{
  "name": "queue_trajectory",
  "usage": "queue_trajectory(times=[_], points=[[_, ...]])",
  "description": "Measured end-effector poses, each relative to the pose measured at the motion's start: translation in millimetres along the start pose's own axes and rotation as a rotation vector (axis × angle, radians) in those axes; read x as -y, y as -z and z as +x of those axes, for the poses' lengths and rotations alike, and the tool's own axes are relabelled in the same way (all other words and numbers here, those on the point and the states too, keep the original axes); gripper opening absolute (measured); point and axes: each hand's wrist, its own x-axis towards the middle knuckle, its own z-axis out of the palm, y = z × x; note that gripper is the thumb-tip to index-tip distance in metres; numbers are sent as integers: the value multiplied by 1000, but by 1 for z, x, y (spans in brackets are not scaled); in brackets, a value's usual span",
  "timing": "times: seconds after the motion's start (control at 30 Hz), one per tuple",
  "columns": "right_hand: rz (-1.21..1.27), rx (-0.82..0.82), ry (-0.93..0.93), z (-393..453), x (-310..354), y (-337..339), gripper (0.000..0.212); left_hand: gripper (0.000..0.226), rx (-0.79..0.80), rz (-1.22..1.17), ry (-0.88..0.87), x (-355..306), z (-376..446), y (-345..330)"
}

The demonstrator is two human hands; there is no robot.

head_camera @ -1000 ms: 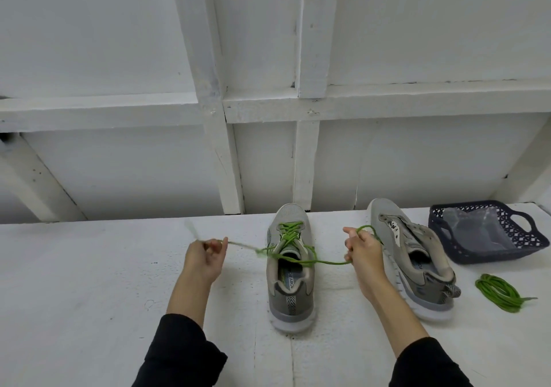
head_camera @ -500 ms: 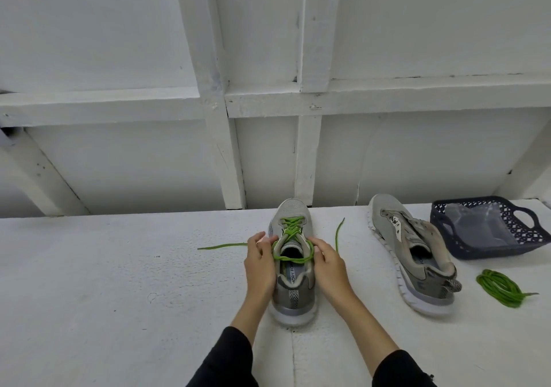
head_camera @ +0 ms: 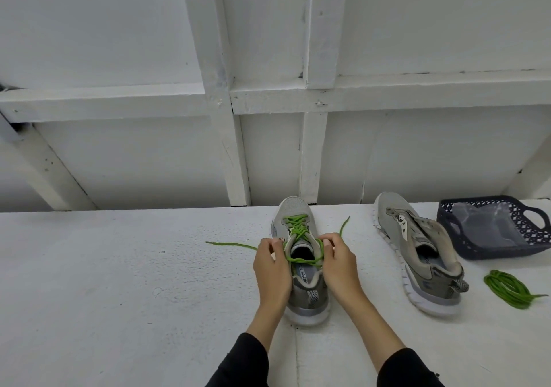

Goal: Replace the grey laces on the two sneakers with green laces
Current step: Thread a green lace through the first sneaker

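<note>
Both hands pinch the green lace (head_camera: 298, 231) at the collar of the middle sneaker (head_camera: 301, 267) — left hand (head_camera: 272, 270) and right hand (head_camera: 340, 267) each in a closed grip on it. The second sneaker (head_camera: 417, 255) stands unlaced to the right on the tabletop (head_camera: 119, 282) — a coiled green lace (head_camera: 507, 288) just beside it.

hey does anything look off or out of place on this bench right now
Only the unlaced grey sneaker on the right: it leans on its side with its tongue flopped open and no lace. The coiled green lace lies loose beside it. The grey sneaker with green lacing stands upright between both hands.
</note>
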Motion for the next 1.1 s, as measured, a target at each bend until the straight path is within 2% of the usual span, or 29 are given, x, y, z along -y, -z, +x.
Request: queue_trajectory(times=[0.1, 0.23, 0.33, 0.4, 0.47, 0.63, 0.77, 0.9, 1.0, 1.1], points=[[-97, 25, 39, -4, 1, 10, 21, 39, 102, 220, -160, 5, 9, 14], [-240, 255, -67, -4, 9, 30, 46, 44, 458, 314, -196, 4, 25, 41], [-82, 471, -122, -1, 21, 51, 47, 44, 616, 368, -229, -4, 37, 58], [208, 555, -177, 5, 25, 60, 34, 38, 675, 247, -159, -15, 43, 65], [467, 493, -199, 15, 28, 60, 26, 31, 632, 40, -40, -24, 49, 67], [675, 352, -242, 33, 29, 41, 18, 27, 377, -388, 171, -22, 60, 51], [995, 232, -495, 28, -2, 31, 15, 30, 118, -937, 510, 7, 60, 51], [1195, 220, -725, 13, -21, 20, 18, 32, -30, -1186, 668, 26, 47, 44], [1303, 180, -713, 15, -7, 21, 22, 30, 31, -1249, 708, 24, 43, 41], [1330, 179, -602, 26, 13, 33, 29, 26, 275, -922, 705, 13, 52, 48]])
